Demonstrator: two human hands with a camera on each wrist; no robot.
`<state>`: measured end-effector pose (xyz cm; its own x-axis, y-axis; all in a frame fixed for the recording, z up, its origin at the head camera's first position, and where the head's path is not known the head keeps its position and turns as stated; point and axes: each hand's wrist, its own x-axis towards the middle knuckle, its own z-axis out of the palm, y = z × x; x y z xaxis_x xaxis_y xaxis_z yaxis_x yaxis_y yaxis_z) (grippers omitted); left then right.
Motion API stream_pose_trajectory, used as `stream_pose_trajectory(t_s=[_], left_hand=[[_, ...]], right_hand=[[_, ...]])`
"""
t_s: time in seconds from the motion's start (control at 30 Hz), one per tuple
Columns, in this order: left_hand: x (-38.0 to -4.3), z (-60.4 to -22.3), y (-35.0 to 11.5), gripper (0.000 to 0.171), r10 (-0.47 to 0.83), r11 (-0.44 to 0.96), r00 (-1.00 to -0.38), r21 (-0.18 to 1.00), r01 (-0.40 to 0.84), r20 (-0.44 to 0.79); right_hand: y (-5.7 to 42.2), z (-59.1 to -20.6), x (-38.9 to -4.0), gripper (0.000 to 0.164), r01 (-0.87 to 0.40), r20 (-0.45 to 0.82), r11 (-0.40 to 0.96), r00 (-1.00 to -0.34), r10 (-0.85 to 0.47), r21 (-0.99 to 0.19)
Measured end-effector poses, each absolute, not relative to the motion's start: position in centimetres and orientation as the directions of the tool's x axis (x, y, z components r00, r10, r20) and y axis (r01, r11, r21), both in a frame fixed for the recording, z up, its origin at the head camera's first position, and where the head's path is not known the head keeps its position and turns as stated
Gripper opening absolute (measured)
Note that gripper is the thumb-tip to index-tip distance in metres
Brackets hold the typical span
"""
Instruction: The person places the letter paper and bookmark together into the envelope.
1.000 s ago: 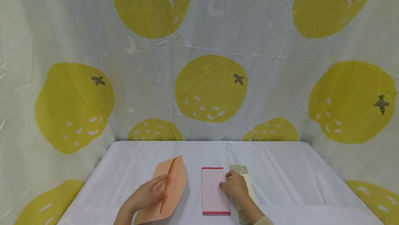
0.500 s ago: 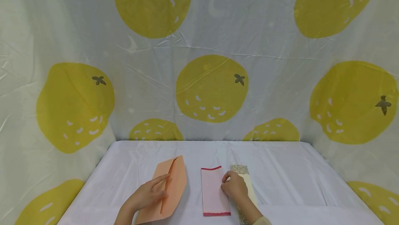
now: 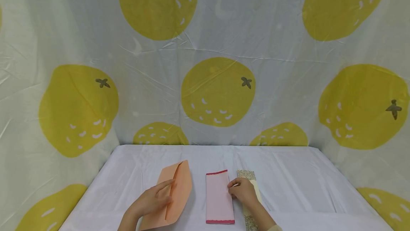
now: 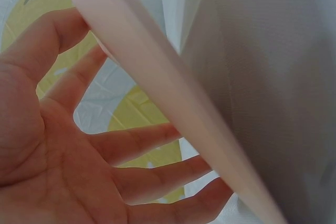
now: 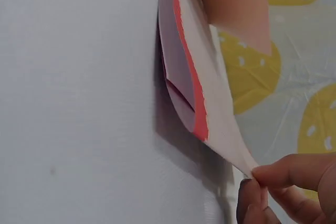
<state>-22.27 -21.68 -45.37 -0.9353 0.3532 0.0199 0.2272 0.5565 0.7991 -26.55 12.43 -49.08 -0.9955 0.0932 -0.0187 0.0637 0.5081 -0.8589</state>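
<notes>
My left hand (image 3: 148, 201) holds a peach envelope (image 3: 183, 192), raised at a slant, its flap seam facing up. Seen from the left wrist, the spread fingers and thumb of that hand (image 4: 68, 145) meet the envelope (image 4: 157, 77) along its near side. Thumb and fingertips of my right hand (image 3: 245, 191) pinch the right edge of a pink paper piece (image 3: 218, 197) with red scalloped end bands. The right wrist view has this pink paper (image 5: 218, 98) bowed open at one end, an inner fold showing, and the right hand (image 5: 294, 187) gripping its edge.
A cream piece with glittery gold patterned ends (image 3: 245, 174) lies on the table, partly under the right hand and forearm. The white cloth-covered table (image 3: 298, 181) is enclosed behind and at the sides by a curtain (image 3: 282, 81) printed with yellow fruit.
The right hand has taken hold of the pink paper's right edge and lifted it; the paper now bows and has shifted slightly left. The left hand and envelope stay nearly still.
</notes>
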Motion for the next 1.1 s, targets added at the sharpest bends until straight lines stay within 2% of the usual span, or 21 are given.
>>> stream_pose_trajectory(t_s=[0.23,0.47,1.1], left_hand=[[-22.3,-45.4,-21.7,0.057,0.349,0.554,-0.937,0.803,0.22,0.016],[-22.3,-45.4,-21.7,0.057,0.346,0.557,-0.938,0.801,0.219,0.015],[-22.3,-45.5,-21.6,0.056,0.356,0.563,-0.934,0.789,0.247,0.039]], right_hand=[[12.6,-48.2,-26.4,0.007,0.084,-0.05,0.364,-0.993,0.104,-0.927],[12.7,-47.7,-26.3,0.009,0.066,-0.033,0.292,-0.992,0.118,-0.954],[11.8,-45.1,-25.7,0.02,0.062,-0.06,0.076,-0.998,0.018,-0.995]])
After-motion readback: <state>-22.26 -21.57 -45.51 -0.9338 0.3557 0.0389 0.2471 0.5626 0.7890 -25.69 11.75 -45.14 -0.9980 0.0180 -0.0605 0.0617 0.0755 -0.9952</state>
